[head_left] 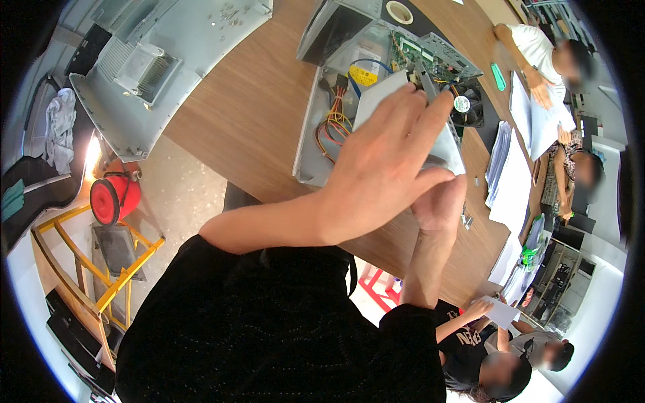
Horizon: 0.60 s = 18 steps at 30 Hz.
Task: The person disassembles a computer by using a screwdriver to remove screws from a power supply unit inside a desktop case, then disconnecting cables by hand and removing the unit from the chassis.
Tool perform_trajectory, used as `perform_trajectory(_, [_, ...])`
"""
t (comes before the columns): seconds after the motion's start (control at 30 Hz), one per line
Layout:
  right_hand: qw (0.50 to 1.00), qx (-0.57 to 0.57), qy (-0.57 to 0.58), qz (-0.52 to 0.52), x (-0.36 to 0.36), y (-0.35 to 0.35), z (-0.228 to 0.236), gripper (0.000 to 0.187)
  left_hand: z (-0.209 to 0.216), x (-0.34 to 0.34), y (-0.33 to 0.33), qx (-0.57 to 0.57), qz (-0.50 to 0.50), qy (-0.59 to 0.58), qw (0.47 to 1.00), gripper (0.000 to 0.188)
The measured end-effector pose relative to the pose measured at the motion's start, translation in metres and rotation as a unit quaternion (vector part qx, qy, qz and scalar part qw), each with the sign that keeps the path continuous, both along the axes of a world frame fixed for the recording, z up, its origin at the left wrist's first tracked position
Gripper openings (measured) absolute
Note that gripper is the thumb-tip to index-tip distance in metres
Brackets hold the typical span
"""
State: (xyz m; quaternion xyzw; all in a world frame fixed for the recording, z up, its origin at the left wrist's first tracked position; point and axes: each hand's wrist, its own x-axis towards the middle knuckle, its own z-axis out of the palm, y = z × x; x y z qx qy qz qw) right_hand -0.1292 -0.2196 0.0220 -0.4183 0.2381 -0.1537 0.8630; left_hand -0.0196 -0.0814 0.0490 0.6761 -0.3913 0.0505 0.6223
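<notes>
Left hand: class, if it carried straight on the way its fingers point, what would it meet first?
Probably the black fan in the open computer case; the left hand points up-right toward it, though depth is unclear.

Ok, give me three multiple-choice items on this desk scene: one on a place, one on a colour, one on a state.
1. Where does the open computer case lie?
A. on the wooden table
B. on the floor
C. on the yellow frame

2. What colour is the round drum-like object on the floor at left?
A. blue
B. red
C. green

3. How is the left hand?
A. clenched in a fist
B. fingers spread flat over a grey panel
C. resting in the lap

Key: 1 A, the case sits on the wooden table; 2 B, it is plainly red; 3 B, fingers extend over the grey panel, with the right hand beneath.
</notes>
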Motion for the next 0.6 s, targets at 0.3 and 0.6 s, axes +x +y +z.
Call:
perform_trajectory(0.3, [0.992,0.122,0.002,-0.018,-0.004,-0.016,0.016,0.074,-0.024,0.021,0.026,0.055,-0.206,0.056,0.975,0.081])
perform_trajectory(0.6, [0.946,-0.286,0.148,0.039,0.018,-0.038,0.071,0.074,-0.021,0.025,0.022,0.147,-0.200,0.136,0.959,0.088])
